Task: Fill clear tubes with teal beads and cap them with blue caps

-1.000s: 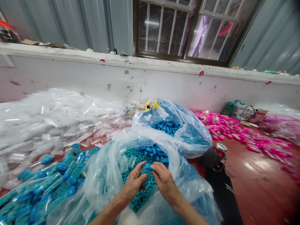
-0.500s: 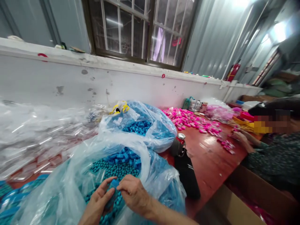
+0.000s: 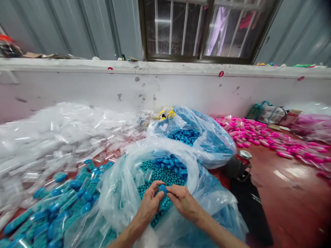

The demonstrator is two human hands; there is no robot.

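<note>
Blue cap (image 3: 163, 188) is held over teal beads (image 3: 168, 176) ringed by bunched plastic (image 3: 192, 169).

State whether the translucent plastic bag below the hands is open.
Open: the translucent plastic bag gapes wide, showing round teal beads inside.

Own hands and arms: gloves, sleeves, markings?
Left hand and right hand: both bare, no gloves. Forearms uncovered down to the picture's lower edge; no sleeve, watch or bracelet in sight. No cables or clear markings. Fingers too small and soft to rule out a thin ring.
</note>
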